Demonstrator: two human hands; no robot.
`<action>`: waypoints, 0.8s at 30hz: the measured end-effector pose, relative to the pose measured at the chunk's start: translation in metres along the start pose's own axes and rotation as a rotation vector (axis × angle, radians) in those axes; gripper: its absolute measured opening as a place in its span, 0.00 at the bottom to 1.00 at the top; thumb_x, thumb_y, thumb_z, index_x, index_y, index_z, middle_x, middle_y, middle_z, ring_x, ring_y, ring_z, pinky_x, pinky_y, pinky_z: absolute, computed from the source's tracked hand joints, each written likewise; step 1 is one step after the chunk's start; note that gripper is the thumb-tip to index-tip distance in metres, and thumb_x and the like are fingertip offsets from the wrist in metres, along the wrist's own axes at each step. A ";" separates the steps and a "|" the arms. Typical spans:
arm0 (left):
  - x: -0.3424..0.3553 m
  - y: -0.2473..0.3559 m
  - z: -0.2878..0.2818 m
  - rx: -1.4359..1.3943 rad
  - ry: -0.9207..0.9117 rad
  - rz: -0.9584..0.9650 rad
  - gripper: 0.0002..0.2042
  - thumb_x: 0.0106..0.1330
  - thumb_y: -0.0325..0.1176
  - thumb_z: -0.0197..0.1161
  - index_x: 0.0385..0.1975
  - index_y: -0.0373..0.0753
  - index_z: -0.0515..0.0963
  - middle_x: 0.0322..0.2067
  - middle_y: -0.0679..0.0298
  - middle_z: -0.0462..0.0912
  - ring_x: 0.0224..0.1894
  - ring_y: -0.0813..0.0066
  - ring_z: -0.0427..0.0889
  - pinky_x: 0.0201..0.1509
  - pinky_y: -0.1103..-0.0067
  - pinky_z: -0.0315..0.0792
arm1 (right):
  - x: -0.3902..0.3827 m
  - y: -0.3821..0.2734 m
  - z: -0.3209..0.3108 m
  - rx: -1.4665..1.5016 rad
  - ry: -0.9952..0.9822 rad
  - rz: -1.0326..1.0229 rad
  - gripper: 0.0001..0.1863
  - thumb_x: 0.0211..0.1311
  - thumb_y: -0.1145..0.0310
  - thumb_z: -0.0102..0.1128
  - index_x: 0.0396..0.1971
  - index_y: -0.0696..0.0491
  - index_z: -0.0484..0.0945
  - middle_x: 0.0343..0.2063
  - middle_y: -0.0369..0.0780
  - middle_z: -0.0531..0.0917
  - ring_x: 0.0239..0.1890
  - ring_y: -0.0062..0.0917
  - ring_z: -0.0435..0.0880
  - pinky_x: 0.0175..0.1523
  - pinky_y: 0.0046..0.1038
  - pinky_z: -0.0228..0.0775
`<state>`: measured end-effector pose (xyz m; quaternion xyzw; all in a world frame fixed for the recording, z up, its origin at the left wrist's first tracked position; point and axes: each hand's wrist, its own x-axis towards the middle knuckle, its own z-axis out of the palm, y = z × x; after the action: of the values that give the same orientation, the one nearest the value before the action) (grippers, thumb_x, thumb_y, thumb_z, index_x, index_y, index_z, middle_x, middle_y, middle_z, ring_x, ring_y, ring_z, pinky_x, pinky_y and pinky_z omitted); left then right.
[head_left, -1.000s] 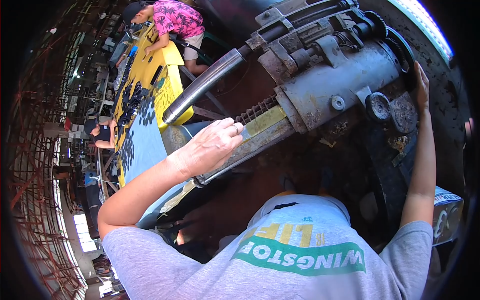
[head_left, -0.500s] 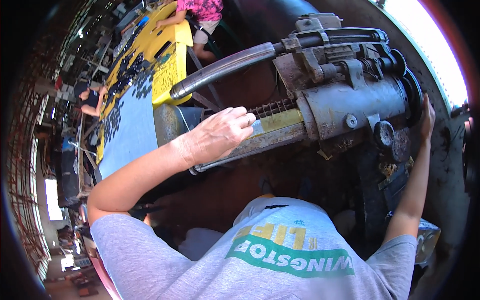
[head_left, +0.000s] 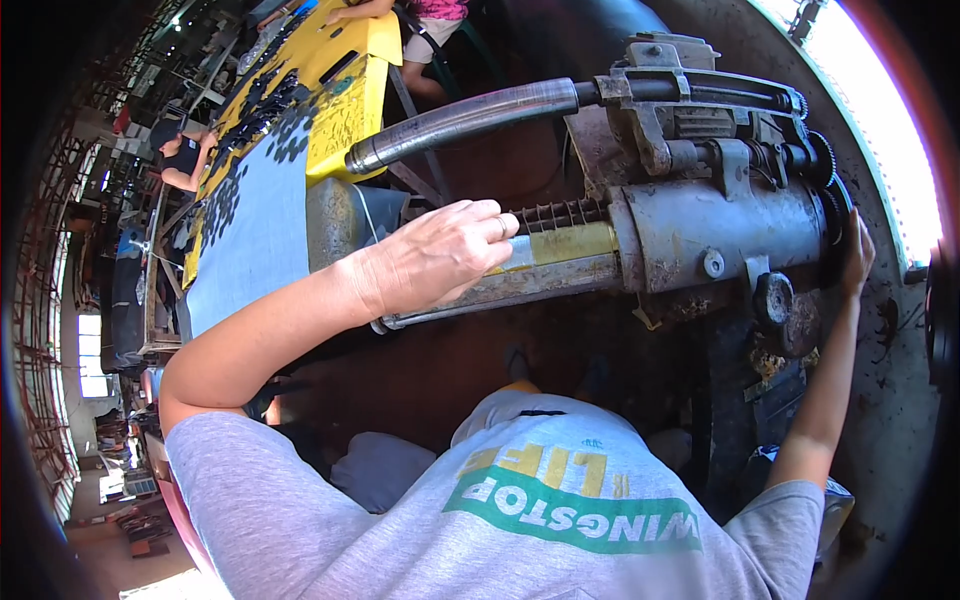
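Note:
A rusty grey metal machine [head_left: 728,230] stretches across the upper right, with a steel roller [head_left: 460,125] along its top, gears, and a black knob [head_left: 773,298]. My left hand [head_left: 448,250] is curled closed at the machine's bed, beside a coil spring [head_left: 562,213] and yellowed strip [head_left: 570,241]; whatever its fingers grip is hidden. At the right end, my right hand [head_left: 857,250] grips the rim of a dark handwheel [head_left: 833,240], its fingers partly hidden.
Behind, a long table with yellow covering [head_left: 355,120] and grey sheet [head_left: 260,250] holds many dark pieces. Two other people [head_left: 182,155] work at it. A grey wall with a bright window [head_left: 890,140] borders the right; a box [head_left: 832,515] sits low right.
The view has shifted, so the machine sits more level and further right. My left hand stays closed on the bed; my right hand, still on the wheel, appears lower in the picture.

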<state>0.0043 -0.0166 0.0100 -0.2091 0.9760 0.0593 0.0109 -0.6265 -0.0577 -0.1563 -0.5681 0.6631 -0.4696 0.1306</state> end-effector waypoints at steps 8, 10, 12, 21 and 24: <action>-0.002 -0.006 0.002 0.012 0.074 0.048 0.04 0.51 0.23 0.59 0.26 0.31 0.71 0.32 0.58 0.69 0.39 0.63 0.71 0.47 0.71 0.70 | -0.100 0.090 -0.002 0.115 0.288 0.076 0.27 0.69 0.49 0.46 0.45 0.61 0.76 0.34 0.35 0.79 0.36 0.17 0.74 0.44 0.21 0.64; -0.005 -0.007 0.004 -0.005 0.078 0.040 0.04 0.52 0.23 0.59 0.26 0.31 0.71 0.32 0.58 0.69 0.39 0.63 0.71 0.46 0.71 0.70 | -0.114 0.101 -0.002 0.308 0.161 0.293 0.27 0.69 0.48 0.45 0.46 0.61 0.76 0.33 0.34 0.78 0.35 0.17 0.73 0.43 0.21 0.63; -0.006 -0.008 0.006 -0.026 0.082 0.030 0.04 0.52 0.23 0.59 0.26 0.31 0.71 0.32 0.58 0.69 0.39 0.63 0.71 0.46 0.71 0.70 | -0.096 0.104 -0.019 0.468 0.090 0.346 0.27 0.69 0.48 0.45 0.44 0.60 0.77 0.31 0.34 0.77 0.34 0.16 0.73 0.42 0.21 0.63; -0.011 -0.009 0.005 -0.230 0.093 -0.092 0.07 0.54 0.24 0.60 0.21 0.31 0.68 0.33 0.57 0.66 0.38 0.63 0.70 0.44 0.72 0.69 | 0.058 -0.029 -0.023 -0.008 -0.302 0.229 0.24 0.71 0.53 0.42 0.48 0.59 0.76 0.35 0.35 0.82 0.38 0.16 0.78 0.44 0.18 0.66; -0.010 -0.008 0.002 -0.335 0.088 -0.127 0.09 0.56 0.26 0.60 0.21 0.32 0.66 0.35 0.58 0.67 0.38 0.66 0.71 0.42 0.73 0.69 | 0.048 -0.037 -0.012 -0.001 -0.253 0.227 0.24 0.71 0.54 0.43 0.49 0.59 0.75 0.39 0.37 0.82 0.41 0.17 0.78 0.48 0.19 0.66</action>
<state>0.0167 -0.0194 0.0077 -0.2716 0.9369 0.2111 -0.0630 -0.6271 -0.0912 -0.1046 -0.5443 0.7013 -0.3763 0.2652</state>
